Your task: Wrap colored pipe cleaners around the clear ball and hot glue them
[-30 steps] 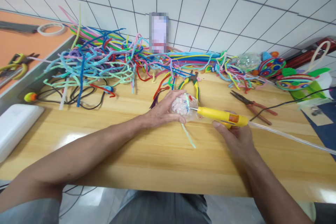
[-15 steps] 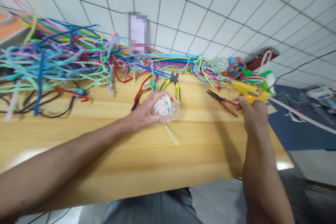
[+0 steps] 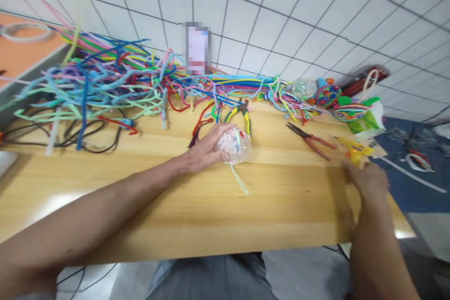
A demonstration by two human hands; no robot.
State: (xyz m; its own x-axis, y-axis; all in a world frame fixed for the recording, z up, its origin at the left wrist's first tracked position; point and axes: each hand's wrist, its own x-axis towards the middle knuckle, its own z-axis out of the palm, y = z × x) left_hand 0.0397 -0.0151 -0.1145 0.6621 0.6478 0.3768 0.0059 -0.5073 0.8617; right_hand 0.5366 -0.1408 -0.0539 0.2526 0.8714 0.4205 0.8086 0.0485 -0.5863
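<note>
My left hand [image 3: 209, 147] is closed around a clear plastic ball [image 3: 242, 150] with pale, speckled filling, keeping it on the wooden table. A light green pipe cleaner [image 3: 239, 179] runs across the ball, and its tail sticks out toward me. At the table's right side, my right hand [image 3: 369, 180] is on a yellow hot glue gun [image 3: 356, 150], its fingers around the handle and somewhat blurred. The gun is low over the tabletop, its nozzle pointing left. Just left of it lie orange-handled long-nose pliers [image 3: 309, 140].
Tangled pipe cleaners [image 3: 116, 84] cover the back left. Yellow-and-green pliers [image 3: 242, 112] lie behind the ball. A phone [image 3: 197, 49] leans on the tiled wall. Decorated colourful crafts [image 3: 351, 108] stand at the back right. A black cable [image 3: 94, 147] coils at left.
My right hand has drawn the glue gun away from the ball, rightward, and then lowered it by the table's right side. My left hand stays on the ball. The view swung right, then partly back.
</note>
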